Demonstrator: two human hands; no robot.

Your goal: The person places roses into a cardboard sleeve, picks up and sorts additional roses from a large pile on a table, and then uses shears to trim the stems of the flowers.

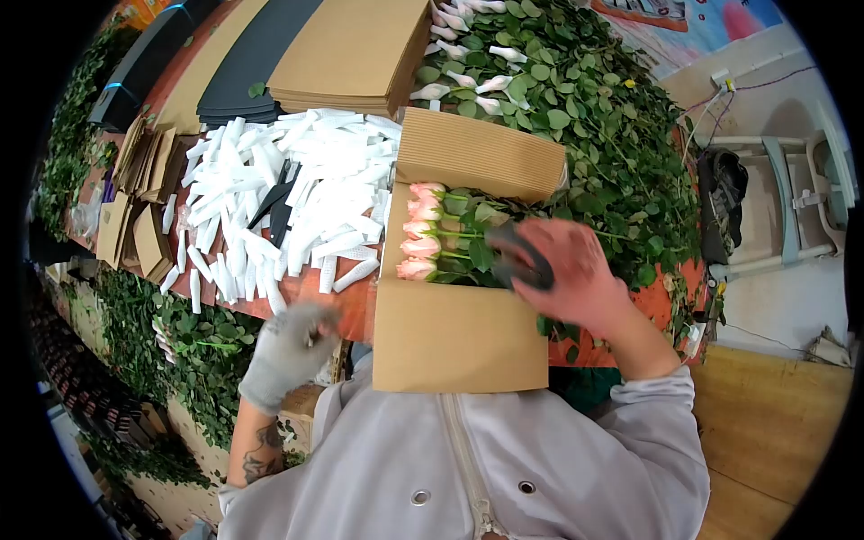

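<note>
Pink roses (421, 225) lie in a row on a brown cardboard wrap (461, 337), heads to the left and leafy stems running right. A corrugated cardboard flap (481, 153) stands along their far side. Over the stems is my right hand (567, 270), bare and blurred, closed around a black stapler-like tool (522, 256). My left hand (301, 346), in a grey glove, hovers by the table's front edge, left of the wrap. Its fingers are curled in; motion blur hides whether anything is between them.
White mesh sleeves (288, 193) lie heaped left of the wrap. Behind them are stacked brown sheets (346, 54) and dark sheets (256, 67). Folded cardboard pieces (144, 193) sit far left. Leafy rose stems (594, 117) cover the right rear. A folding chair (783, 202) stands right.
</note>
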